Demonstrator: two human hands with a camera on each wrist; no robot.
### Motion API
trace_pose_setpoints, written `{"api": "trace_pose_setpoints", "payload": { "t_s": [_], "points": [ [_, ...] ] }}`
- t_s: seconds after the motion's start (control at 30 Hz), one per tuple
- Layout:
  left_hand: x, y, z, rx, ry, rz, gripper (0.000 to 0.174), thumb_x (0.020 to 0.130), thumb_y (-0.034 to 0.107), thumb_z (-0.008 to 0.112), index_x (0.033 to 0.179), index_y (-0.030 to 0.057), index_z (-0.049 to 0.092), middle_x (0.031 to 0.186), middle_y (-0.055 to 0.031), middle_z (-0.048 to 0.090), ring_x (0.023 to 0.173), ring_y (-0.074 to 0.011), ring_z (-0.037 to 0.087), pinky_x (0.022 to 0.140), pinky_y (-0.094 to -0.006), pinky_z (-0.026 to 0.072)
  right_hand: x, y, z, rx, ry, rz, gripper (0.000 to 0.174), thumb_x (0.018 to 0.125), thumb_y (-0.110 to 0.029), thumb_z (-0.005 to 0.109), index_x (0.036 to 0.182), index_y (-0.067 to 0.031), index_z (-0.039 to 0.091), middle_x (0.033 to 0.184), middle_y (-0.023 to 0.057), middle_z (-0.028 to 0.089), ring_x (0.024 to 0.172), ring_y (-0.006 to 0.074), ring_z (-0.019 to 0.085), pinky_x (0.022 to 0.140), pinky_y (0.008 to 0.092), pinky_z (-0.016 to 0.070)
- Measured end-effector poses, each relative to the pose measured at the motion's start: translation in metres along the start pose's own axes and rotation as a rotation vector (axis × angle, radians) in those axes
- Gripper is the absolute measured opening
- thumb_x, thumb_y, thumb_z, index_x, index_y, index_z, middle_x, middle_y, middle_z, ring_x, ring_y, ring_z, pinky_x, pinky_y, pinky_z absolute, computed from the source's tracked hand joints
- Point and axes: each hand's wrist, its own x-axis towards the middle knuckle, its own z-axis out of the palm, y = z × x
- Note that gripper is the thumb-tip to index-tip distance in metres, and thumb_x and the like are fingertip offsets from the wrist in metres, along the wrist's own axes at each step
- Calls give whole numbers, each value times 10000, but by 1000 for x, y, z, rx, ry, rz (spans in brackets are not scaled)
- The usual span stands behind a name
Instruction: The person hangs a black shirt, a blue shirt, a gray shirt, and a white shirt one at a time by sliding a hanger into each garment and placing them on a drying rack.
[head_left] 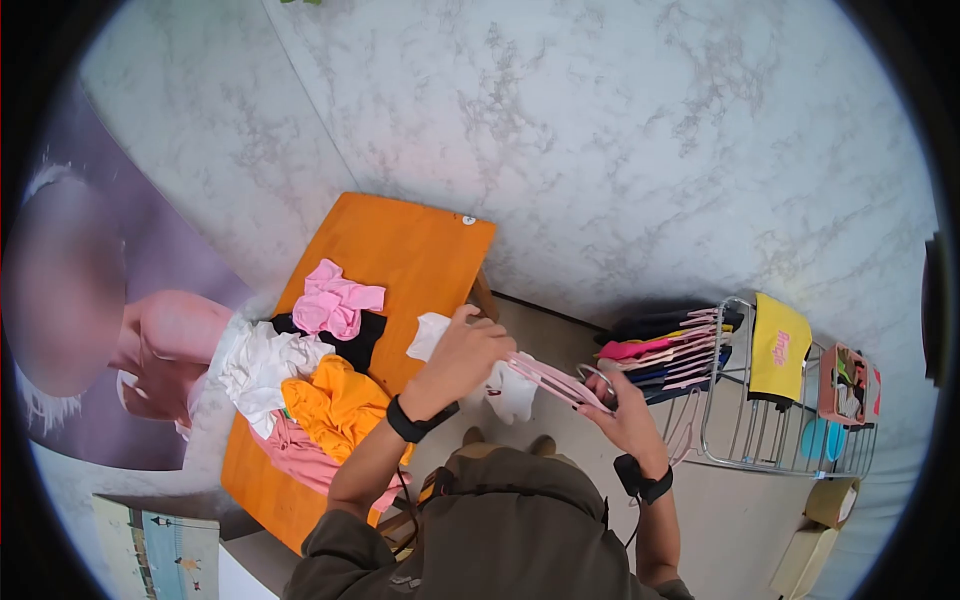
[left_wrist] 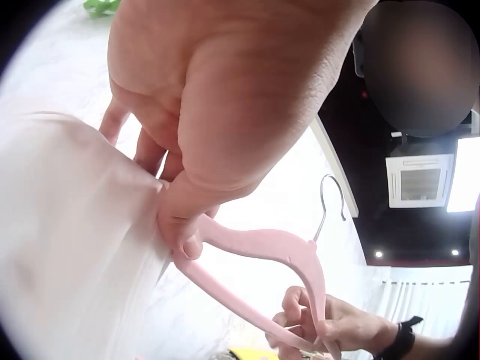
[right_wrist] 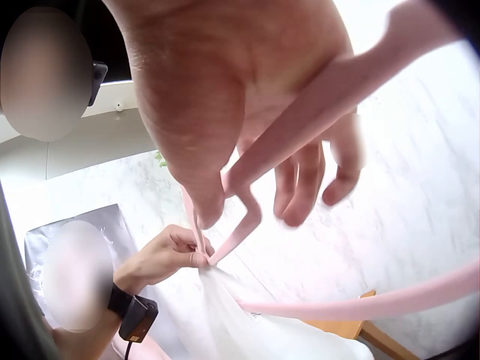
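Observation:
My left hand [head_left: 463,352] pinches one end of a pink clothes hanger [left_wrist: 259,244] together with the edge of a white garment [left_wrist: 82,247]. The garment's thin cloth hangs down from those fingers and, in the right wrist view, drapes around that end of the hanger. My right hand [head_left: 626,412] holds the hanger's other end, its thumb [right_wrist: 199,199] hooked over the pink bar and several fingers loosely bent. Between the hands, the metal hook [left_wrist: 324,206] sticks up from the hanger's middle. In the head view, my left hand partly hides the garment.
To the left, an orange wooden table [head_left: 400,245] bears a pink garment [head_left: 335,300], white clothes [head_left: 265,365] and an orange garment [head_left: 340,405]. A metal rack [head_left: 740,450] on the right holds clothes on pink hangers [head_left: 690,350], a yellow cloth [head_left: 780,345] and a pink basket [head_left: 842,385].

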Motion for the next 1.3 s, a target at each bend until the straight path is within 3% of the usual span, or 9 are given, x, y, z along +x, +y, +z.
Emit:
{"api": "trace_pose_setpoints", "payload": {
  "t_s": [0.03,0.1,0.23,0.33,0.53,0.73,0.87,1.13,1.3],
  "points": [
    [0,-9,-6,-120,21,-41,85,753,43,644,830,76,652,803,-66,607,853,-259,599,837,-408,417,0,-2,-2,2,6,2,220,841,-175,728,754,-31,587,652,91,586,616,295,570,643,368,469],
    [-3,-21,-28,-145,22,-113,72,773,44,646,845,53,649,806,-84,605,838,-279,596,806,-402,424,0,-5,-5,-218,394,-477,170,755,-87,752,829,-38,606,761,83,646,685,285,610,679,391,479],
    [-11,-37,-61,-200,136,-257,93,830,60,648,887,-13,636,804,-131,591,792,-325,577,715,-393,426,-22,-21,11,-62,67,-749,134,724,-22,706,820,-72,627,871,91,680,724,251,629,682,350,483],
    [-11,-31,-73,-253,180,-283,46,838,43,627,861,3,629,762,-133,570,759,-337,550,695,-392,387,-10,-14,43,-50,-146,-561,95,770,-51,696,860,-46,667,937,79,690,829,281,648,749,386,507],
    [-22,-13,-91,-255,163,-272,91,817,34,665,898,-7,657,787,-119,591,732,-307,507,682,-374,396,51,31,96,-87,-191,-437,262,857,-20,591,1116,-13,630,1111,155,652,1027,327,612,904,412,476],
    [-32,1,-105,-401,162,-261,98,794,0,678,891,-7,665,778,-120,605,744,-284,538,643,-361,407,94,-6,122,-4,-257,-685,392,818,36,546,1205,-15,572,1214,175,588,1159,331,535,1000,413,417],
    [-39,-1,-100,-459,204,-293,60,828,26,635,884,11,651,744,-132,567,706,-325,534,689,-381,409,86,-20,120,-276,-527,-501,424,791,-33,592,1214,-39,577,1168,189,598,1104,344,560,981,406,436],
    [-49,-2,-102,-538,221,-376,88,836,-6,649,923,-20,650,753,-127,580,647,-294,566,556,-333,415,72,14,114,-3,-655,-336,409,834,-277,678,1173,-56,623,1082,159,640,983,308,621,860,383,497],
    [-56,-11,-101,-515,276,-387,99,836,0,664,934,-17,655,782,-104,586,672,-236,572,559,-304,410,77,34,95,-348,-739,-247,456,778,-375,739,1069,-31,672,1011,183,648,954,319,610,840,396,485]
  ]
}}
